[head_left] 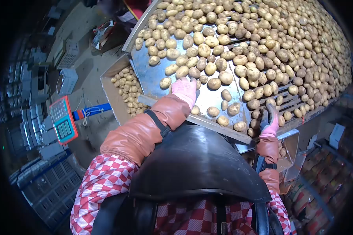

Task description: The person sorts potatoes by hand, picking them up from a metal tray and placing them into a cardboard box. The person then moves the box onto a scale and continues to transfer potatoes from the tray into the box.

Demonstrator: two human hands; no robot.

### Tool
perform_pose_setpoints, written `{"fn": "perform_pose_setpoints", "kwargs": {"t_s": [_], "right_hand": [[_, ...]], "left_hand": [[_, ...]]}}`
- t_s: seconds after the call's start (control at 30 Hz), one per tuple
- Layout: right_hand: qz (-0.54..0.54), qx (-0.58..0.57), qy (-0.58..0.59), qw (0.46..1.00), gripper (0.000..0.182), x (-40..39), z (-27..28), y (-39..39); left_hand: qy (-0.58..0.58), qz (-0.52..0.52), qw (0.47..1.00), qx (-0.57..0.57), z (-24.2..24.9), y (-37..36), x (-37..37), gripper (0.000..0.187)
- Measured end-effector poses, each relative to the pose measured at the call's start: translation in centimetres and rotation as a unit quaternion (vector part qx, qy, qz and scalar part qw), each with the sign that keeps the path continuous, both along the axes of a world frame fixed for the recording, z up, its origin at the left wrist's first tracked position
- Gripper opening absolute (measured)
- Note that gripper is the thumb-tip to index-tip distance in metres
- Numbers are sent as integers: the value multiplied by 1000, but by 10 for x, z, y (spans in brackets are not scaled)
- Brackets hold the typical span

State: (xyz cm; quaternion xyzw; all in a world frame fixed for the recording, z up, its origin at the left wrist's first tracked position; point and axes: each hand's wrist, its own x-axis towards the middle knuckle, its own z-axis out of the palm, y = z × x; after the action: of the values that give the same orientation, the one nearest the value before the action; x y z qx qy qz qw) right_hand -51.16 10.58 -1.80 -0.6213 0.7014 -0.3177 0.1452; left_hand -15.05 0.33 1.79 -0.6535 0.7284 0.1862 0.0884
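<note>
Many potatoes (204, 50) lie loose across a shiny metal sorting surface (147, 76). My left hand (184, 91), in a pink glove, rests among them near the front board, seen from its back. Its fingers curl downward, and whatever they hold is hidden beneath; potatoes touch its fingertips. On the right, my right hand (271, 120) is in a pink glove with dark fingers. Its thumb and fingers stand apart beside potatoes at the front edge of the slatted section (284, 95), with nothing seen gripped between them.
A wooden board (219, 128) edges the surface in front of me. At the left stands a cardboard box (114, 96) of smaller potatoes, with a red-framed scale (63, 120) beyond it. Another box (292, 143) holds potatoes below my right arm. A black apron (200, 164) covers my front.
</note>
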Motion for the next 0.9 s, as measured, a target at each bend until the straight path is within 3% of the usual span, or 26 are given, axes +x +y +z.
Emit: {"fn": "perform_pose_setpoints", "kwargs": {"t_s": [0.1,0.23,0.27,0.33,0.43,0.47,0.5,0.63,0.67,0.7,0.73,0.77,0.8,0.83,0.87,0.9], "right_hand": [[-24,-26,-2,999,23,29,17,2],[-26,-49,-81,995,24,69,42,-2],[-11,-42,-47,998,24,74,47,-5],[8,-16,-9,1000,26,88,54,-13],[48,-31,-94,994,27,111,41,-34],[77,-36,-36,996,27,121,48,-43],[94,-19,-63,993,26,131,55,-52],[143,-16,-57,988,25,138,70,-66],[140,-11,-67,988,25,134,69,-65],[132,-18,-78,988,24,124,64,-62],[114,-16,-86,990,24,116,62,-59],[94,-13,-95,991,24,107,61,-56],[65,18,-112,991,23,99,58,-51],[48,40,-118,991,23,90,56,-48],[42,36,-121,991,24,82,49,-45],[35,32,-125,991,24,74,40,-43]], "left_hand": [[-14,-48,999,-20,-8,1,1,24],[13,-211,977,33,-6,-2,1,19],[35,-227,973,18,-10,-2,2,20],[55,-237,970,3,-20,-4,6,21],[77,-260,962,-20,-31,-12,3,22],[76,-272,959,10,-26,-17,1,22],[74,-283,955,41,-22,-20,1,23],[192,-267,944,12,-19,-24,18,23],[218,-226,947,62,3,-29,28,32],[309,-185,933,-21,14,-28,49,44],[316,-107,942,39,34,-30,68,50],[421,59,905,19,23,-29,89,51],[401,-10,907,-126,29,-28,117,50],[367,110,909,-163,21,-24,139,47],[297,130,917,-234,1,-29,175,48],[286,235,901,-228,-11,-30,197,53]]}}
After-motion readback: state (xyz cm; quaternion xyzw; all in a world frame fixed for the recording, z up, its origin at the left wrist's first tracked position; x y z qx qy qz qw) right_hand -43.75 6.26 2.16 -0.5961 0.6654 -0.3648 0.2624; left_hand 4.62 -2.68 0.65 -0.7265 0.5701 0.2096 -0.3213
